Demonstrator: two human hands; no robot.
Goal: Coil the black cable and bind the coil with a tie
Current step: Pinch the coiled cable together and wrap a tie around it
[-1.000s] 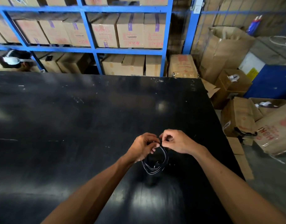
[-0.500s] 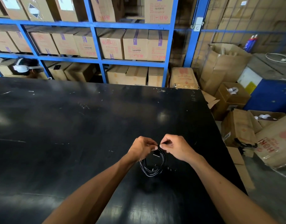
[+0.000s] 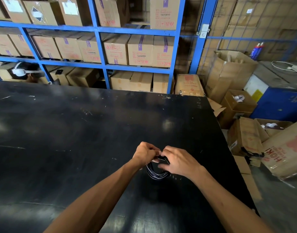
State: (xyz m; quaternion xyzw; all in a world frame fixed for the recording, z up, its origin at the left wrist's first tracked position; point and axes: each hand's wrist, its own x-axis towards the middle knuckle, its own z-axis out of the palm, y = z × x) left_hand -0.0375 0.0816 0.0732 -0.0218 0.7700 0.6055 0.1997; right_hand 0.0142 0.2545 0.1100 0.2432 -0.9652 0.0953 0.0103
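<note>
The black cable (image 3: 154, 174) is wound into a small coil that hangs just above the black table (image 3: 77, 132). My left hand (image 3: 145, 153) pinches the top of the coil from the left. My right hand (image 3: 178, 161) covers the coil's upper right side, fingers curled over it. A thin pale tie (image 3: 159, 159) shows between the two sets of fingertips at the top of the coil. Only the lower loop of the cable is visible; the rest is hidden by my hands.
Blue shelving (image 3: 100, 47) with cardboard boxes runs behind the table. Another person's head with a white headset (image 3: 25, 72) shows at the far left edge. Open cartons (image 3: 245, 137) and a blue bin (image 3: 278, 101) crowd the floor to the right, past the table's right edge.
My hands have stayed together at the top of the coil; the right hand has closed further over it. The camera has tilted upward, showing more of the shelves.
</note>
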